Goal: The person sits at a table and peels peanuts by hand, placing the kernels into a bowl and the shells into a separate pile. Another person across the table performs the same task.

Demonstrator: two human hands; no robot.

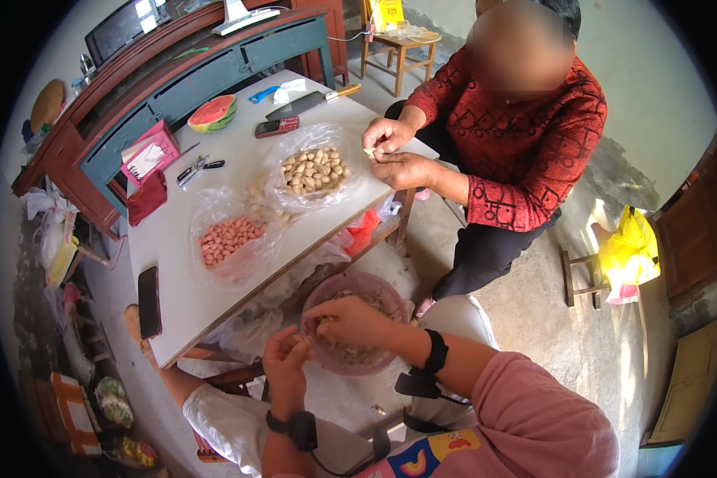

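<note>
My left hand [288, 357] is at the near left rim of a pink plastic basin [312, 299] holding peanut shells [358, 352]. Its thumb and fingertips are drawn together, and whatever lies between them is too small to make out. Over the basin, my right hand [352, 321] has curled fingers; a small greenish spot shows by them, not clear enough to name. On the table above, a clear plastic bag [266, 263] contains shelled pink-skinned peanuts [230, 239]. Beyond it, another clear bag [343, 137] is filled with unshelled peanuts [313, 170].
Across the table corner, a seated person [520, 143] holds a small pale piece in both hands. The white table [185, 251] bears a smartphone [150, 302], a knife [299, 106], a cut watermelon [213, 113], a keypad phone [276, 126] and a tissue box [149, 153]. A yellow bag [630, 248] sits right.
</note>
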